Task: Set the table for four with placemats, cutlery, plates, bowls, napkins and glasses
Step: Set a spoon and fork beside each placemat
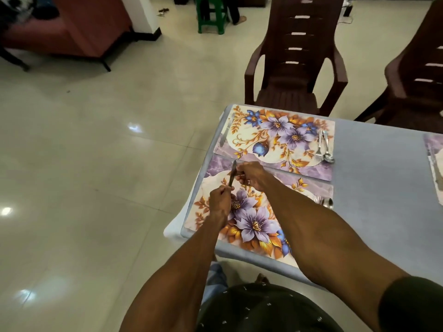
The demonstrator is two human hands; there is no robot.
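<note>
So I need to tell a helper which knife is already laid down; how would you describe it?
Start at the table's far left corner, in front of the brown chair. The far placemat lies there, and the laid knife rests along its left edge. Unlike the other knife, no hand holds it.

Two rectangular floral placemats are laid end to end on the grey-clothed table (374, 188), the near placemat (254, 226) before the far placemat (275, 137). A steel fork and spoon (324, 147) are set on the far placemat's right edge, and a brown plastic chair (294, 68) is placed behind it.
</note>
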